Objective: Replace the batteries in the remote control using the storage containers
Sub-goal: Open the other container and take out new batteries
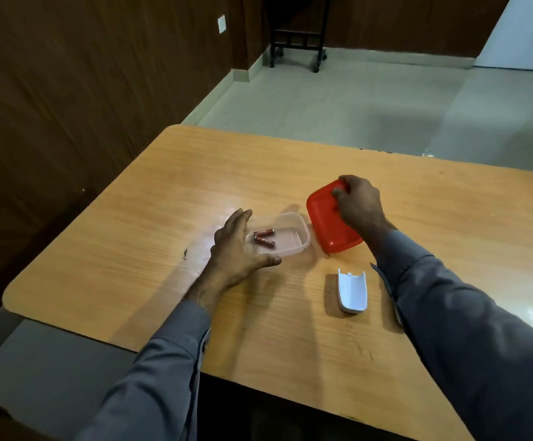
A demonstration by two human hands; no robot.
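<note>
The task looks to be somewhere in its middle, though the remote control itself is nowhere in view, so how far it has got is a guess. On the wooden surface (290, 329) a clear storage container (294, 232) stands open with two reddish-brown batteries (264, 237) lying in its left end; whether these are the spent pair or the fresh pair cannot be read from here. The white battery cover (353, 291) of the remote lies by itself nearer the person, well apart from the container, which says the remote is already opened. The left hand (238, 249) cups the container's left end with spread, open fingers, gripping nothing firmly, only steadying. The right hand (359, 202) is closed on the far edge of a red lid (329, 222), which tilts up just right of the container; it probably belongs to that container. Still left, by this view: fitting the batteries, snapping the cover back, and closing the container. The batteries lie nearly flat, their long axes running roughly left to right and touching at one end in a shallow V. The cover's long axis runs toward and away from the person, rounded end nearest.
</note>
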